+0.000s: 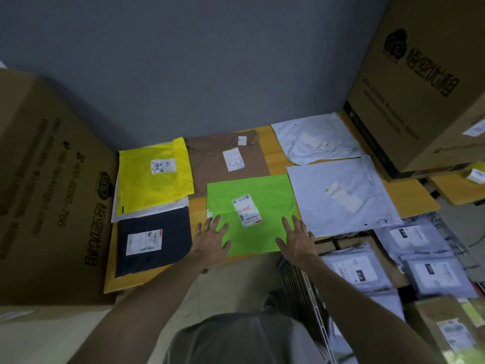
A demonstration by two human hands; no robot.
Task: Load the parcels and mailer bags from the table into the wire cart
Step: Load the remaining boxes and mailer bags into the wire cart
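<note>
At the left of the frame a yellow mailer [154, 174] and a dark navy mailer [154, 240] lie flat on the counter [273, 148], labels up, side by side and easy to lift singly. The left hand [211, 239], fingers spread, lies on the near left corner of the green mailer [252, 214] at centre. The right hand [296, 237], also spread, covers its near right corner, likely to slide it off. Grey parcels [354, 269] already fill the wire cart [296, 274] at lower right.

both hands, left hand [211, 239] and right hand [298, 239], lie flat with spread fingers on the bright green plastic mailer bag [252, 214] at frame centre, on the yellow wooden table [273, 153].
</note>
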